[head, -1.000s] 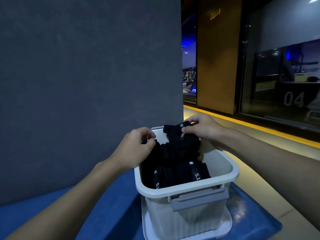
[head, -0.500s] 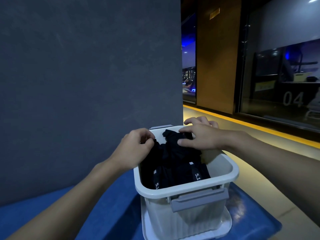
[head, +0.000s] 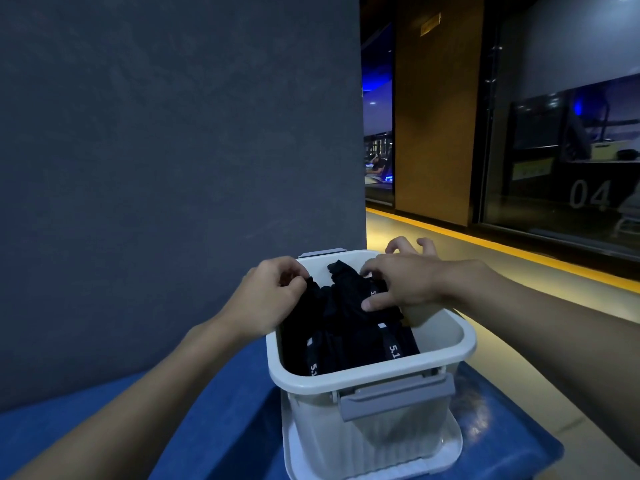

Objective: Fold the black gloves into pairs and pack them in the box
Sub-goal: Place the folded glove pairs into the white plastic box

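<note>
Lowers the right hand (head: 405,282) since a second ago, from above the far rim down onto the pile, and brings the raised glove down with it. Lays the thumb flat on the black gloves (head: 346,327), forefinger tip bent down just beyond it, the other fingers lifted and loosely curled over the far rim (pinching or merely pressing: cannot tell). Pinches a fold of black fabric with the left hand (head: 273,292), fingers clenched round it at the left rim, much as before.

Keeps the gloves inside the box (head: 367,379), heaped across its left and middle part, with two straps (head: 393,348) in white lettering turned toward the near wall (starts "5.1", the rest hidden).

Sets the box, white with a grey latch (head: 394,396) on its near side, on a white tray (head: 453,441) lying on a blue surface (head: 225,393). Faces a dark grey wall (head: 173,168) close behind; off to the right, a pale floor (head: 433,306) with a yellow strip (head: 519,251) and dark glass (head: 588,150) marked 04.
</note>
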A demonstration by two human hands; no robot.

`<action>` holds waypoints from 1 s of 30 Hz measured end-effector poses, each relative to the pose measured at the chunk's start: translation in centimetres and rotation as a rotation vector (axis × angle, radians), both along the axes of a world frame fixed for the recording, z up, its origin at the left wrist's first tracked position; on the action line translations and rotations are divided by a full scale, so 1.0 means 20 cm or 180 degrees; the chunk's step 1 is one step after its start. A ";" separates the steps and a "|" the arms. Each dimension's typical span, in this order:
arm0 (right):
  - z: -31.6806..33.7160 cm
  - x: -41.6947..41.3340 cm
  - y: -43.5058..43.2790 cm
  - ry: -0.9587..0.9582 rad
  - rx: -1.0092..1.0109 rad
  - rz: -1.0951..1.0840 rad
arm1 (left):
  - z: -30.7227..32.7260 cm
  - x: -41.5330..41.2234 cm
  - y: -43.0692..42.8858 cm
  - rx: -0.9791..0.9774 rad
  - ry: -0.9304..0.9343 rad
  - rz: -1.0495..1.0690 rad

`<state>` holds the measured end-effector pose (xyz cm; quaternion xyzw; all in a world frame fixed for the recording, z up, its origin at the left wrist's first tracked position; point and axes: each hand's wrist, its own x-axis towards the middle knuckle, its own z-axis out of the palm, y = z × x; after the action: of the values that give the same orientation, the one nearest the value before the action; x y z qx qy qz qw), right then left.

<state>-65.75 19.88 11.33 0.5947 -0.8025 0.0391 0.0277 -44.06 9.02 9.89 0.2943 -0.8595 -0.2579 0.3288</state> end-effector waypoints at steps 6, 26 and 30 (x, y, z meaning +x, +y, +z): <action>-0.01 -0.01 -0.01 -0.0045 0.0002 -0.0054 | 0.01 0.01 0.01 -0.0007 0.0054 -0.0021; 0.02 0.14 0.28 -0.2657 -0.0594 -0.0068 | -0.11 0.22 0.09 0.0143 0.0100 -0.0115; 0.04 0.19 0.29 -0.3072 -0.0975 -0.0126 | -0.13 0.20 0.12 0.0286 0.0531 -0.0009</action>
<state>-61.89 25.63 12.05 0.4826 -0.7200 0.4262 -0.2587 -40.02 11.47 7.25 0.2850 -0.8171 -0.3203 0.3854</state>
